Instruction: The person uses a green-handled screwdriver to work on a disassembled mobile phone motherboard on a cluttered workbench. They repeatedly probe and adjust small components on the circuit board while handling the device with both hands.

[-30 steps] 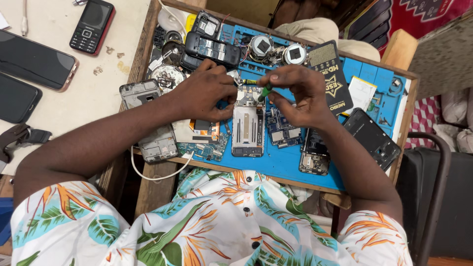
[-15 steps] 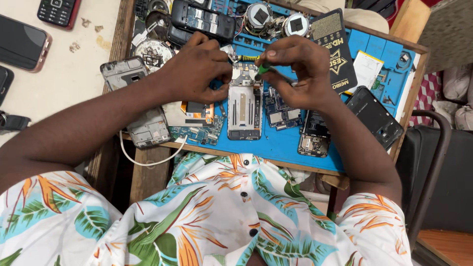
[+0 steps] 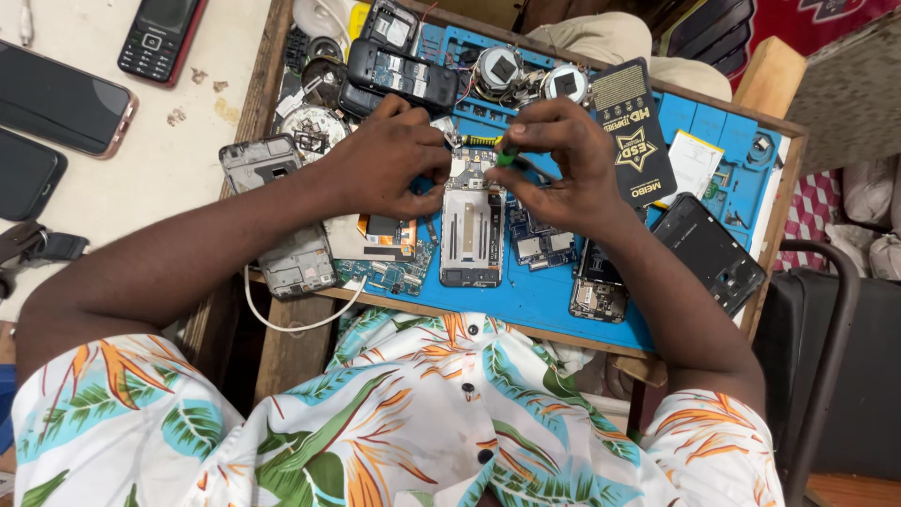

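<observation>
While an opened phone frame lies on the blue mat of the table, its upper end is pinned by the closed left hand. A green-handled screwdriver is pinched by the right hand (tip hidden). Loose circuit boards are noted just beside.

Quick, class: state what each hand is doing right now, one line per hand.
Left hand: fingers curled, pressing on the top of the opened phone frame.
Right hand: closed, pinching a green-handled screwdriver over the same frame.
</observation>
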